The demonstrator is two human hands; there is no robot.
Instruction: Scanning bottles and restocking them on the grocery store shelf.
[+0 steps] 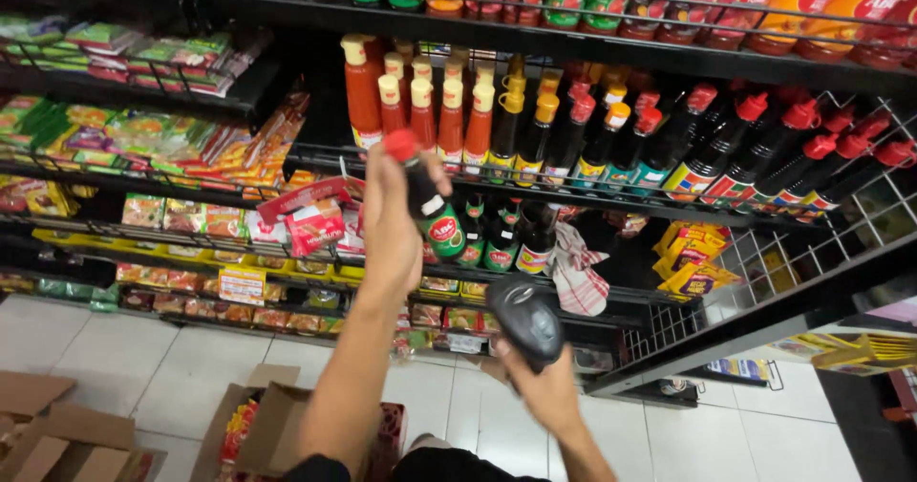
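One dark shelf rack point(669, 57) of sauce bottles, one open cardboard box point(263, 425) on the floor, left hand point(394, 216) fingers wrapped around one red-capped dark sauce bottle point(430, 205) raised before the shelves, right hand point(546, 386) gripping one black handheld scanner point(525, 320) below it

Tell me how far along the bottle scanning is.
Done: rows of dark sauce bottles already stand on the wire shelf. In hand: the left hand holds up a red-capped dark bottle, while the right hand holds a black handheld scanner just below it. Left: an open cardboard box on the floor holds packets.
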